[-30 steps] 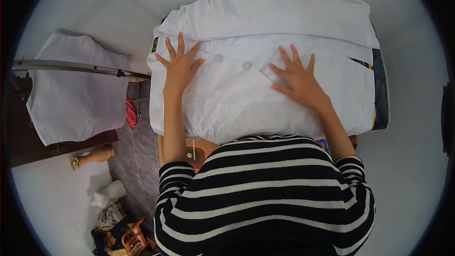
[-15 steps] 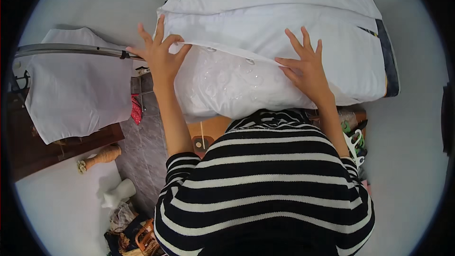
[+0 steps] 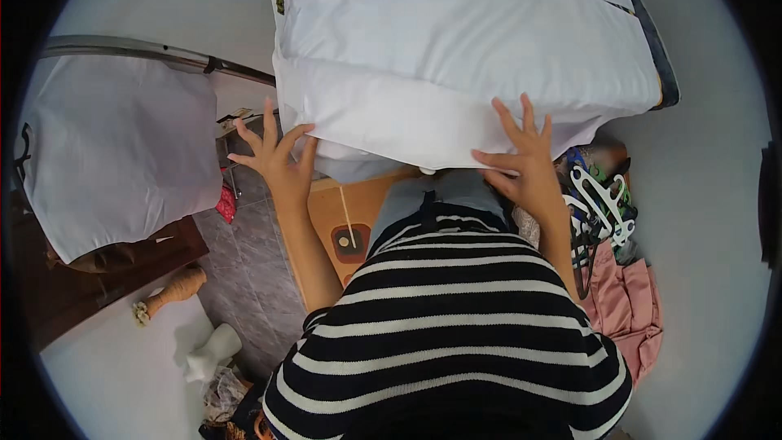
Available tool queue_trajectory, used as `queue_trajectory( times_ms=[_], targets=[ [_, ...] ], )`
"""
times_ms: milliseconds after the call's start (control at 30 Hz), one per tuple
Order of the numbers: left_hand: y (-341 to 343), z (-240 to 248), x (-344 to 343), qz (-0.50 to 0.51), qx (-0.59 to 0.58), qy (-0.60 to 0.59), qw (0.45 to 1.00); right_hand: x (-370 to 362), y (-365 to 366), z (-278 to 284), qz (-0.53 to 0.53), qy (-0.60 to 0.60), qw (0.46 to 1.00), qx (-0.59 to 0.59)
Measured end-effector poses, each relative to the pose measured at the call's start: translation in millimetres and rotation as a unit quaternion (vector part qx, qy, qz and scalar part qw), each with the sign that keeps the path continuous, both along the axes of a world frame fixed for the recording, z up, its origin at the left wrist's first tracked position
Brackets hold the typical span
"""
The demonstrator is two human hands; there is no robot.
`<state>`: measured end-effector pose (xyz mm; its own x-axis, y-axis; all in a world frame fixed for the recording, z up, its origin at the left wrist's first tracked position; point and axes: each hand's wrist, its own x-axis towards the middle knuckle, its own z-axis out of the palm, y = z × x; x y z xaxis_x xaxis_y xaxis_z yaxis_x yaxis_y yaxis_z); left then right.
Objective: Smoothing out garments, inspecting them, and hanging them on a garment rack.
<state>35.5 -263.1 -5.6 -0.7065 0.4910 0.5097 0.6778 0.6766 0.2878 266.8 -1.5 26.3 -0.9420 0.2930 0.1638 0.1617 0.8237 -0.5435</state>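
A large white garment (image 3: 456, 49) spreads across the top of the view, with a small dark label near its left end. My left hand (image 3: 285, 159) pinches the near edge of its front panel between thumb and forefinger, other fingers spread. Farther right along that edge, my right hand (image 3: 529, 167) has the fabric in a similar pinch. The panel lies folded toward me between the hands. A small round, pale piece, perhaps a button, shows at its lower edge.
Left of me, a metal rail (image 3: 163, 50) carries another white garment (image 3: 130, 147). White hangers (image 3: 603, 195) and pink fabric (image 3: 627, 301) lie at the right. Below the garment is an orange-brown surface (image 3: 318, 212). A tan vase-like object (image 3: 175, 289) lies at lower left.
Both hands have come down toward me, drawing the pinched edge along. The sheer, shiny layer seen under the panel is now covered. Hangers and pink fabric show more at right.
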Motion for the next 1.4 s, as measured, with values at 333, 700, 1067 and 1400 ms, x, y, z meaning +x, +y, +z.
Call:
queue_trajectory(
  times_ms=[333, 700, 1067, 1400],
  targets=[
    [29, 46, -16, -0.016, -0.048, -0.046, 0.998, -28, -14, -6, -0.003, 0.043, 0.999, 0.02],
    [153, 19, 11, -0.189, -0.085, -0.051, 0.977, -68, -6, -14, 0.073, -0.019, 0.99, 0.12],
    [129, -19, 16, -0.099, -0.135, -0.121, 0.978, 63, 269, -49, -0.415, -0.196, 0.867, 0.194],
    [187, 7, 15, -0.014, -0.115, -0.066, 0.991, -96, 103, -36, 0.182, 0.063, 0.959, 0.207]
  ],
)
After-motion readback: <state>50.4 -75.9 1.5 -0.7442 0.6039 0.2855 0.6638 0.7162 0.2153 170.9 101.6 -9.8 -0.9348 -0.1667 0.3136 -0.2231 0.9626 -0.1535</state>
